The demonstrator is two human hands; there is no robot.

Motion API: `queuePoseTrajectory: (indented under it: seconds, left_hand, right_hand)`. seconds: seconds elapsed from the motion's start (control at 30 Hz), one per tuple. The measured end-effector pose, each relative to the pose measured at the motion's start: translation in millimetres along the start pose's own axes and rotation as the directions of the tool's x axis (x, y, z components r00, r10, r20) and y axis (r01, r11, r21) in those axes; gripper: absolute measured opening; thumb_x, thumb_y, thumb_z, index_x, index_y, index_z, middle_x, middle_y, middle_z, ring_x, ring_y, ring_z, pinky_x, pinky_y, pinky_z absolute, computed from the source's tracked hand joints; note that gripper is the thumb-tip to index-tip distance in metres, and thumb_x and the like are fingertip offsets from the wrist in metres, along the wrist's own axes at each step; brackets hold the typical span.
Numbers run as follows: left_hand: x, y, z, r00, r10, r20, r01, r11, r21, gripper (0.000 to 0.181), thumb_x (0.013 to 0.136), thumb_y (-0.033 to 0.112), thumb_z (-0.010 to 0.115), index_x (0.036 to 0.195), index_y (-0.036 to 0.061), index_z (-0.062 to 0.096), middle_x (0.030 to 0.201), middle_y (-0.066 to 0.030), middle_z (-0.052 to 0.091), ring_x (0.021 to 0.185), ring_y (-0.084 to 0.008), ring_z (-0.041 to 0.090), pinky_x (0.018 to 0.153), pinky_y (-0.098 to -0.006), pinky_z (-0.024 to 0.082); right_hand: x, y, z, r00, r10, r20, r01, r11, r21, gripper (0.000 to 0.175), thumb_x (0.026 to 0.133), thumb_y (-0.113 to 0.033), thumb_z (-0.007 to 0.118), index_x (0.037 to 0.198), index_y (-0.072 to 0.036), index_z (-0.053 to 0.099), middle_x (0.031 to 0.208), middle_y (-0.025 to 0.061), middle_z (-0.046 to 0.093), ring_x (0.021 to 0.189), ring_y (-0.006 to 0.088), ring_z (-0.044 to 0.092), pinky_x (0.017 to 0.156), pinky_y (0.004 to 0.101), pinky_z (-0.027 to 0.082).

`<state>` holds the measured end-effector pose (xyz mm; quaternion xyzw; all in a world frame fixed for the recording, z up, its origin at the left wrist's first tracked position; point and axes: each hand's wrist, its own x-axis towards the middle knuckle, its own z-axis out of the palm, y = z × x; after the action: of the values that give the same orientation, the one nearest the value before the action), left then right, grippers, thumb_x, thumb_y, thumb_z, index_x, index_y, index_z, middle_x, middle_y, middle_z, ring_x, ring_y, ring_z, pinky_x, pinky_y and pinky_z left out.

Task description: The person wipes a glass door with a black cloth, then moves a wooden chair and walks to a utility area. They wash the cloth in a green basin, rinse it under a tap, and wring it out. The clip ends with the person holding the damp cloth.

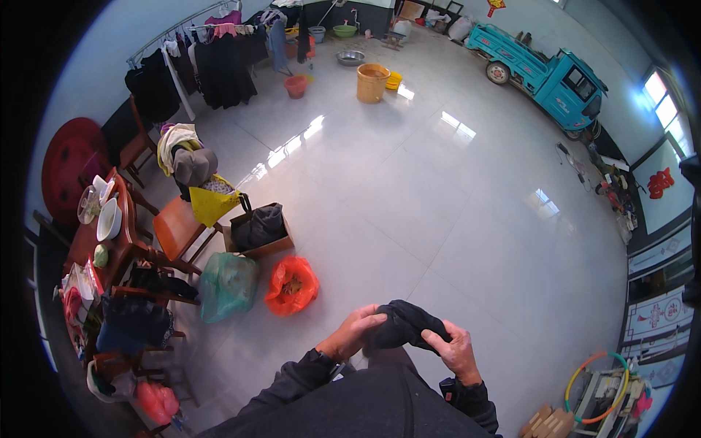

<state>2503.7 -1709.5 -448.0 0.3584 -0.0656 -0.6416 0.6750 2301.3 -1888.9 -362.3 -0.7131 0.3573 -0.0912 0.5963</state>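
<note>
A bunched piece of black cloth (408,324) is stretched between my two hands, close in front of my body. My left hand (355,333) grips its left end, thumb on top. The right end is pinched between the thumb and fingers of my right hand (453,348). What kind of garment or cloth it is, I cannot tell. To the left of my hands, an open red plastic bag (292,286) with brownish contents stands on the floor, next to a green plastic bag (227,284). Behind them is a cardboard box (268,247) holding dark cloth.
On the left are a wooden table (128,219) with dishes and a chair (176,227) beside piled clothes. A clothes rack (181,24) stands farther back. A wooden bucket (370,87) is on the tiled floor ahead. A turquoise cargo tricycle (547,82) is parked at the far right.
</note>
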Motion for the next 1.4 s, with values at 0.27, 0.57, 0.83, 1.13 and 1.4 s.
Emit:
queuePoseTrajectory:
  seconds: [0.27,0.57,0.83,1.13,1.4]
  left_hand:
    - [132.1,98.6,-7.8,0.994,0.104,-0.040,-0.099,0.990,0.102,0.031,0.103,0.016,0.062,0.130,0.0009,0.067,0.117,-0.0034,0.071,0.106,-0.0117,0.065,0.095,-0.0289,0.053]
    - [306.2,206.8,25.3,0.985,0.130,-0.113,-0.116,0.986,0.120,0.031,0.103,0.011,0.055,0.127,-0.0024,0.069,0.114,-0.0037,0.071,0.102,-0.0117,0.066,0.093,-0.0278,0.054]
    - [436.6,288.8,7.8,0.984,0.127,-0.126,-0.115,0.989,0.094,0.031,0.107,0.018,0.057,0.127,-0.0009,0.070,0.116,-0.0022,0.072,0.104,-0.0116,0.066,0.092,-0.0288,0.053]
    - [619.6,432.8,-19.2,0.986,0.043,-0.164,-0.045,0.999,-0.008,0.027,0.109,0.023,0.065,0.125,0.0024,0.070,0.111,-0.0021,0.073,0.101,-0.0106,0.067,0.090,-0.0279,0.054]
    - [769.5,555.9,-26.6,0.998,-0.019,-0.058,0.025,0.993,0.119,0.021,0.102,0.012,0.064,0.122,0.0042,0.068,0.111,-0.0015,0.072,0.102,-0.0104,0.068,0.093,-0.0281,0.056]
  right_hand:
    - [180.3,-25.6,-52.9,0.996,-0.049,0.080,0.054,0.997,-0.052,0.028,0.100,-0.021,0.086,0.098,0.005,0.074,0.079,-0.0031,0.065,0.077,0.0056,0.054,0.068,0.0287,0.049]
    - [367.5,-81.9,-143.4,0.989,-0.126,0.072,0.127,0.992,-0.009,0.030,0.101,-0.023,0.084,0.099,0.005,0.074,0.075,-0.0010,0.065,0.075,0.0065,0.054,0.068,0.0292,0.049]
    - [520.9,-116.0,-180.5,0.981,-0.160,0.111,0.165,0.985,-0.042,0.034,0.100,-0.023,0.086,0.091,0.004,0.068,0.072,-0.0022,0.056,0.072,0.0081,0.047,0.064,0.0305,0.044]
    - [730.1,-174.5,-212.8,0.992,-0.121,0.044,0.124,0.991,-0.058,0.029,0.101,-0.022,0.085,0.099,0.004,0.074,0.076,-0.0008,0.064,0.076,0.0079,0.054,0.068,0.0299,0.048]
    - [876.7,-221.5,-260.1,0.995,-0.075,-0.065,0.075,0.997,-0.005,0.025,0.100,-0.020,0.085,0.102,0.004,0.076,0.084,-0.0016,0.072,0.081,0.0077,0.059,0.075,0.0291,0.052]
